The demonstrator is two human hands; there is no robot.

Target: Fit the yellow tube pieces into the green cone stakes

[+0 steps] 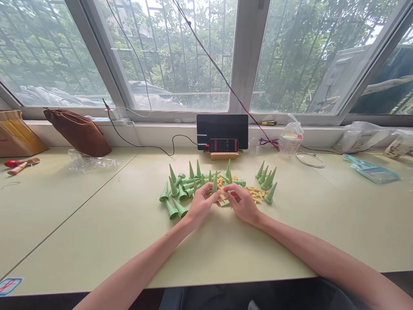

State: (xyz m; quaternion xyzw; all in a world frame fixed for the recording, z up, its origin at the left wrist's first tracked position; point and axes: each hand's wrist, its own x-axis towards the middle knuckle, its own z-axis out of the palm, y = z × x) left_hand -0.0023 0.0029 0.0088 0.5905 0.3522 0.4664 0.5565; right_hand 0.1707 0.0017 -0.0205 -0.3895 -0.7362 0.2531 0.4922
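Observation:
My left hand (201,202) is closed round a green plastic cone spike (214,183), which stands point up between thumb and fingers. Close beside it, my right hand (244,204) has its fingers pinched together near the cone; what they hold, if anything, is too small to make out. Small yellow plastic pieces (257,195) lie in a heap behind and beside the right hand. More green cone spikes (174,187) stand and lie to the left, partly hidden behind my left hand. Several upright green cones (270,194) form a group on the right.
A phone (223,145) leans on a small stand before a dark tablet (222,122) at the table's back. A brown drawstring bag (79,131) and clear plastic wrap (93,162) lie at left. At right are a bagged cup (291,140) and a teal-edged tray (371,168).

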